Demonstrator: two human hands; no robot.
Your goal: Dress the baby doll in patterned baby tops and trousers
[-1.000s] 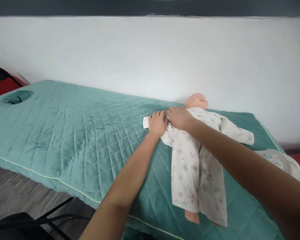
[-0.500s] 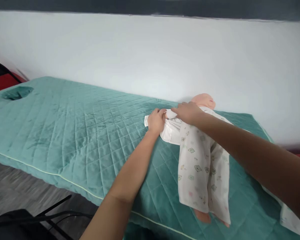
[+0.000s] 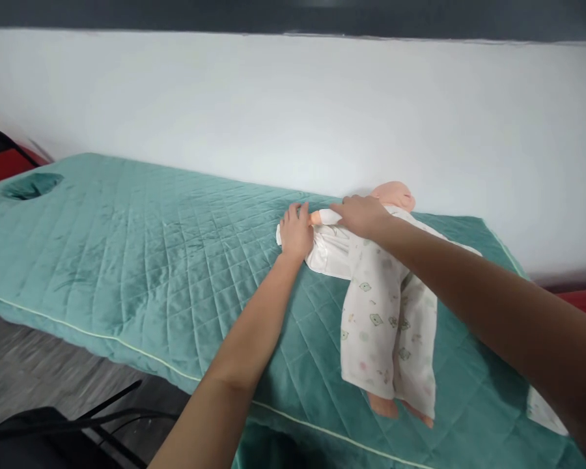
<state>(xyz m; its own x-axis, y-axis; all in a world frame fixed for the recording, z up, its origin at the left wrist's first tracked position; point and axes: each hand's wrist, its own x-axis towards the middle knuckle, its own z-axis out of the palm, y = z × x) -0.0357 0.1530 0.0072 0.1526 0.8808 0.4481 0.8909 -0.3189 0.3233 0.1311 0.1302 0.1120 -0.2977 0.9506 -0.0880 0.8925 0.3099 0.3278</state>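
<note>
Lying right of frame centre on the bed (image 3: 127, 260), the doll (image 3: 385, 286) wears soft, limp cloth. Left hand (image 3: 295, 232) pinches the cuff; right hand (image 3: 359, 215) clasps the sleeve. Grip cloth near the arm.

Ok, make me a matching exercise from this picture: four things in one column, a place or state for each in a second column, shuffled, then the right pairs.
Things:
1. left hand
2. right hand
3. doll's feet
4. face hole

Places or states:
A. bare, sticking out of the white printed sleepsuit legs
B. at the far left end of the green quilted cover
C. on the end of the sleepsuit's sleeve, by the doll's small hand
D. on the doll's shoulder, just below the doll's head

Pairs: 1-C, 2-D, 3-A, 4-B
</note>
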